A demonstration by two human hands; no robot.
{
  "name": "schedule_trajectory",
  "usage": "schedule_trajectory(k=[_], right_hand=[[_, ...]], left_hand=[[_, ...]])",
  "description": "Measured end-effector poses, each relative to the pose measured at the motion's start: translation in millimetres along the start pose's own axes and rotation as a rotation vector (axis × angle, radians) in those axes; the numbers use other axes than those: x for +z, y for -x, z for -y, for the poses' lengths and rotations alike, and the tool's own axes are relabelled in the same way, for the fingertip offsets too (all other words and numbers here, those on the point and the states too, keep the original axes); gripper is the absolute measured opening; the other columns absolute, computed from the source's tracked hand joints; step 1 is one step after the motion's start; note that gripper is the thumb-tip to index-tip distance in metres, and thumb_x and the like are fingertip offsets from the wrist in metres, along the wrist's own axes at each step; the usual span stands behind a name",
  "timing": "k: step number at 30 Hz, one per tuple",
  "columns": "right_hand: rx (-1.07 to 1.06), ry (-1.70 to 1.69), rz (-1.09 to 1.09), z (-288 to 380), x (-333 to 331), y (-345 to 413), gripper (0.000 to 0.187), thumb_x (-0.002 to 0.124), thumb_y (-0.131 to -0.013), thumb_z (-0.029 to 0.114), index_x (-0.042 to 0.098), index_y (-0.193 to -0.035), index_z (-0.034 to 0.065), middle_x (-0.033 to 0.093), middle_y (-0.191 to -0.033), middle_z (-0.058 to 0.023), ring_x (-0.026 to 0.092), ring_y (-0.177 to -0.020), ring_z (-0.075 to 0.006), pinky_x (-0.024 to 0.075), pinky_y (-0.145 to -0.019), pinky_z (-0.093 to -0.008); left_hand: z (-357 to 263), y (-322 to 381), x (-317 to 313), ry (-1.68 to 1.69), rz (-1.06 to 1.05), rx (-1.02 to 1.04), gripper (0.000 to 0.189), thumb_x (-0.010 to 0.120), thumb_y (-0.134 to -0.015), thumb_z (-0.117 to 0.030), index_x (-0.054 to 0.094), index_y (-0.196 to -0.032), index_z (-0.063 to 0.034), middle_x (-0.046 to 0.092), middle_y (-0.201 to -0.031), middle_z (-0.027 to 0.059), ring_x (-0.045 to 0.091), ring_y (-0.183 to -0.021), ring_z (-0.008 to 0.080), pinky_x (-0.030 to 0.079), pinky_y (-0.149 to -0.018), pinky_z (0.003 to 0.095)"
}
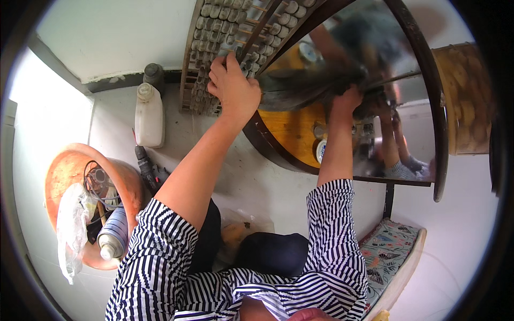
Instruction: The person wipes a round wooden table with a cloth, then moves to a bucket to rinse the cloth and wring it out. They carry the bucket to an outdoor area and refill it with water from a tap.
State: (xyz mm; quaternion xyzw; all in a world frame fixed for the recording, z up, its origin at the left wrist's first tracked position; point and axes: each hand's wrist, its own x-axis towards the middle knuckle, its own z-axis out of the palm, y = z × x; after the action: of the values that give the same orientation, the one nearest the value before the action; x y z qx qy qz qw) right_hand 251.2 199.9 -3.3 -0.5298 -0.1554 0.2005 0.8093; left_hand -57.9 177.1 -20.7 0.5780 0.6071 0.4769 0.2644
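Observation:
A large wooden abacus (217, 30) with worn grey beads leans at the top centre. My left hand (237, 86) lies against its lower beads, fingers bent; whether they grip it is unclear. To the right, my right hand (348, 98) reaches over a curved dark-edged wooden shelf (289, 132) and touches a dark, blurred thing, perhaps a cloth or bag, whose shape I cannot settle. Its fingers are partly hidden. Behind the shelf stands a shiny mirror-like panel (409, 136) reflecting an arm. A small round white-lidded container (321, 150) is beside my right forearm.
An orange bucket (134, 176) holding a spray can (114, 232), cables and a plastic bag stands at left. Near it are a white plastic jug (149, 116), a dark bottle (153, 76) and a cordless drill (147, 168). A patterned cushioned seat (387, 257) is at lower right.

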Motion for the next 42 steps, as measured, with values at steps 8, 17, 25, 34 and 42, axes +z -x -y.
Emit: schedule_trajectory(k=[8,17,25,34,42], right_hand=[[-1.179,0.616,0.201,52.6,70.5,56.4,0.058,0.051,-0.076,0.004,0.038,-0.132,0.0055,0.039,-0.128,-0.0216,0.037,-0.117,-0.0365,0.0266,-0.1,-0.0485],[-1.805,1.012,0.578,49.3,77.2,83.6,0.058,0.06,-0.064,0.005,0.055,-0.119,0.021,0.034,-0.126,-0.0162,0.033,-0.111,-0.0389,0.0288,-0.096,-0.0509],[-1.939,0.758,0.209,117.9,86.5,9.7,0.055,0.054,-0.075,0.02,0.042,-0.125,0.0031,0.034,-0.126,-0.0282,0.035,-0.112,-0.0454,0.0293,-0.094,-0.0542],[-1.963,1.465,-0.525,118.1,42.2,-77.0,0.053,0.043,-0.083,0.022,0.033,-0.127,-0.0068,0.039,-0.123,-0.0306,0.044,-0.107,-0.0445,0.0373,-0.09,-0.0511],[-0.981,0.817,-0.418,96.0,49.2,-85.6,0.042,0.037,-0.087,0.013,0.038,-0.117,-0.0155,0.046,-0.115,-0.0324,0.047,-0.104,-0.0415,0.0394,-0.09,-0.0435]], left_hand=[[-1.7,1.8,6.8,0.039,-0.128,0.004,0.07,0.058,-0.067,-0.003,0.029,-0.131,-0.0015,0.03,-0.128,0.0225,0.029,-0.119,0.0399,0.023,-0.098,0.0502],[6.2,0.1,10.4,0.035,-0.154,0.055,0.069,0.057,-0.065,-0.002,0.03,-0.129,-0.0016,0.029,-0.127,0.0194,0.03,-0.116,0.0377,0.021,-0.096,0.0507],[8.4,2.7,14.9,0.028,-0.138,0.078,0.068,0.056,-0.066,-0.003,0.031,-0.128,-0.0018,0.03,-0.125,0.0181,0.03,-0.115,0.0365,0.021,-0.095,0.0513],[8.9,-2.4,9.2,0.004,-0.125,0.037,0.067,0.056,-0.067,-0.007,0.033,-0.13,-0.0034,0.032,-0.128,0.0212,0.031,-0.118,0.0388,0.025,-0.099,0.0487],[11.0,-2.9,11.9,0.004,-0.131,0.051,0.069,0.057,-0.066,-0.001,0.03,-0.129,-0.0017,0.03,-0.125,0.0203,0.03,-0.115,0.0378,0.02,-0.096,0.0515]])
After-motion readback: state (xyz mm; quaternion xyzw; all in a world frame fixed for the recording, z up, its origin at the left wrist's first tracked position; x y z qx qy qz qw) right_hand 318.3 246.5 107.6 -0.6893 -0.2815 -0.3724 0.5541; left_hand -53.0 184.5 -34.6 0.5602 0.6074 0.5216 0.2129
